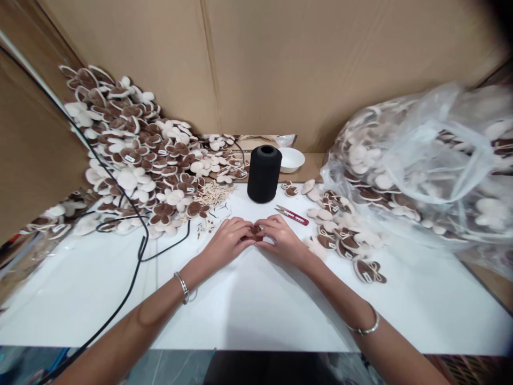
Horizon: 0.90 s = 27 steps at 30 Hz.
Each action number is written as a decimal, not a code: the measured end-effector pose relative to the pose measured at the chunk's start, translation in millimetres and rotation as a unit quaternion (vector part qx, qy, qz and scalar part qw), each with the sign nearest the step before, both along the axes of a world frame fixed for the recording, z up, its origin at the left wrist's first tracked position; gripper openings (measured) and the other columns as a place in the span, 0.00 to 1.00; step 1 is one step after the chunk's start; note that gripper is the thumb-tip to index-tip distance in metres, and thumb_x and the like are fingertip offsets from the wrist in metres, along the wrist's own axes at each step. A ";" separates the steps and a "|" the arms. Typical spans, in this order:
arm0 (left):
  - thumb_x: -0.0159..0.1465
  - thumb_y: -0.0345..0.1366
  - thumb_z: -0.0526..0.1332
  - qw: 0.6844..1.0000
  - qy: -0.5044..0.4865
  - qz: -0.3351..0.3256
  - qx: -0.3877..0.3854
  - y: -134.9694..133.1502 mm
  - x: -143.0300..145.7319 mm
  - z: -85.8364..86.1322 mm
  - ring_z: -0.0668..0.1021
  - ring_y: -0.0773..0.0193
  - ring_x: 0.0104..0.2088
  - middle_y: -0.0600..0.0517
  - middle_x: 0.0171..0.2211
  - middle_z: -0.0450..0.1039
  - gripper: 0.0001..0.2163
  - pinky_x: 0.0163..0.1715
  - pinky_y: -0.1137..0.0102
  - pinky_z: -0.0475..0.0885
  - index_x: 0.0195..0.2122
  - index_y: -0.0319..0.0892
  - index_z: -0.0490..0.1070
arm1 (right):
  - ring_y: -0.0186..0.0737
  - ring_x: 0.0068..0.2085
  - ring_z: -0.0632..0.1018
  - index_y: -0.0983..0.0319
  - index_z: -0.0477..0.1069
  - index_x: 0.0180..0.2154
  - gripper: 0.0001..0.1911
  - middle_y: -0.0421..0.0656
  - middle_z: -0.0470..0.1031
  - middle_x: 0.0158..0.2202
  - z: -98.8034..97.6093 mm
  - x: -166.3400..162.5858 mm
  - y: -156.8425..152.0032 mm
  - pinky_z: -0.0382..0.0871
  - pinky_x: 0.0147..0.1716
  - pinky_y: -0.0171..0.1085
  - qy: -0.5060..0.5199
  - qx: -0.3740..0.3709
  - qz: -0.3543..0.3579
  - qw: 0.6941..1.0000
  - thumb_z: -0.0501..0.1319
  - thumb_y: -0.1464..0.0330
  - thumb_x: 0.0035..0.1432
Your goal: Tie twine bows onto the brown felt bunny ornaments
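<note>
My left hand and my right hand meet over the middle of the white table, fingers closed on one small brown plush piece. Most of that piece is hidden by the fingers, so its full shape does not show. Just beyond the hands stands a cone of black thread. Red-handled thread snips lie beyond my right hand. Left of my left hand is a small heap of cream cord pieces, with short dark thread scraps nearby.
A tall heap of brown and cream plush pieces fills the back left. Plush pieces with tied cord bows lie at right, before a clear plastic bag of similar ones. A white bowl sits behind the cone. Black cable crosses the left side.
</note>
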<state>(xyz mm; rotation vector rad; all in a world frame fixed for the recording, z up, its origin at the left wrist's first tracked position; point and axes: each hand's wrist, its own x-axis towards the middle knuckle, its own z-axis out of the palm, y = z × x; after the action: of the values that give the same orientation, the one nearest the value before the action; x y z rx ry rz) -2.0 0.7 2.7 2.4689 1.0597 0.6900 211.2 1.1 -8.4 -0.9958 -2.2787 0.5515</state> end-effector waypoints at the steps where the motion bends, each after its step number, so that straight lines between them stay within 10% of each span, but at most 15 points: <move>1: 0.66 0.38 0.60 1.000 -0.008 -0.002 -0.003 0.6 -0.1 -0.8 0.73 0.58 0.48 0.49 0.46 0.76 0.06 0.48 0.61 0.65 0.39 0.44 0.75 | 0.46 0.47 0.71 0.60 0.76 0.37 0.10 0.49 0.76 0.47 -1.2 -0.1 0.2 0.67 0.48 0.46 0.005 -0.006 -0.001 1.000 0.62 0.60 0.61; 27: 0.65 0.33 0.61 0.997 -0.080 0.000 0.015 4.8 5.1 -9.2 0.76 0.59 0.41 0.50 0.35 0.78 0.04 0.44 0.61 0.69 0.33 0.42 0.74 | 0.43 0.39 0.69 0.61 0.70 0.34 0.04 0.46 0.76 0.36 -4.8 -6.6 0.1 0.66 0.42 0.43 0.061 -0.024 -0.005 0.998 0.60 0.69 0.63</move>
<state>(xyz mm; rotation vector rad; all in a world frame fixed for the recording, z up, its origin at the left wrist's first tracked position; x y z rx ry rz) 3.1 5.5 -6.5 2.3921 0.9962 0.8931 204.5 1.2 -13.2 -0.9697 -2.1616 0.6475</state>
